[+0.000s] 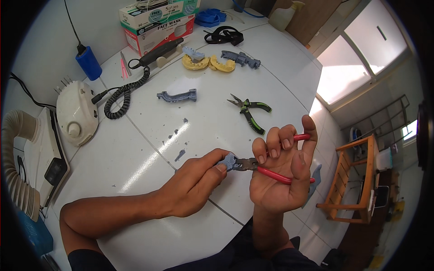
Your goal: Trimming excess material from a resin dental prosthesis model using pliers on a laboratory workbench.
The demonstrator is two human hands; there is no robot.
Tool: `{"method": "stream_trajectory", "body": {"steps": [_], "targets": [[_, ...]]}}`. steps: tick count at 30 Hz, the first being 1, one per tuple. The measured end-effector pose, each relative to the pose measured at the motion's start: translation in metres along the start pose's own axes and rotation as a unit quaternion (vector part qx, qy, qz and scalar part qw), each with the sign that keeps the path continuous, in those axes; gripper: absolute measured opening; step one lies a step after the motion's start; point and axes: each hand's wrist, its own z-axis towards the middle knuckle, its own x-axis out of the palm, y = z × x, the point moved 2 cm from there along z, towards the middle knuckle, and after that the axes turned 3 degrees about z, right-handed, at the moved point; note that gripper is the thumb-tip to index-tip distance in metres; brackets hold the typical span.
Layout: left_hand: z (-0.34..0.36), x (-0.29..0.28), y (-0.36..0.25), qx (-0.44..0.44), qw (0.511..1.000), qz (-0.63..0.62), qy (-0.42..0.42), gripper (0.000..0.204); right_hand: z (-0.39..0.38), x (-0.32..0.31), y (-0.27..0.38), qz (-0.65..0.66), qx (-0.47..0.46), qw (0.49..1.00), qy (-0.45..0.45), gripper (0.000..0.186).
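Note:
Between the thumb and fingers of my left hand (192, 183) is a small grey-blue dental model piece (228, 161). My right hand (271, 187) holds red-handled pliers (273, 175), palm turned up, with the fingers curled over one handle and the thumb by the other. Their metal jaws meet the right end of the piece; whether they bite into it I cannot tell. Grey-blue scraps (180, 155) lie on the white tiled table (135, 180) beyond my left hand. Farther off rests a curved grey-blue piece (177, 95).
Green-and-black pliers (251, 110) lie spread beyond my right hand. Yellow dental casts (221, 64) and another grey-blue part (241, 59) sit farther back. At the left stand a white control unit (77, 113) with a coiled cord (124, 97) and a ribbed hose (20, 158).

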Motion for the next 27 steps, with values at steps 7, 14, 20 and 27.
{"method": "stream_trajectory", "body": {"steps": [7,14,20,27], "targets": [[-0.001,0.001,0.002,0.019,0.999,0.043,-0.012,0.034,0.004,-0.002,-0.005,0.009,0.016,1.0,0.008,0.066],[-0.001,0.003,0.002,0.036,0.998,0.047,-0.029,0.034,0.004,-0.005,-0.009,0.062,0.019,0.998,0.003,0.041],[-0.001,0.004,0.001,0.05,0.996,0.061,-0.034,0.033,0.005,-0.008,-0.009,0.08,0.01,0.997,-0.006,0.023],[0.0,0.003,0.002,0.028,0.998,0.059,-0.016,0.034,0.008,-0.006,-0.009,0.057,0.02,0.997,-0.057,0.004]]}}
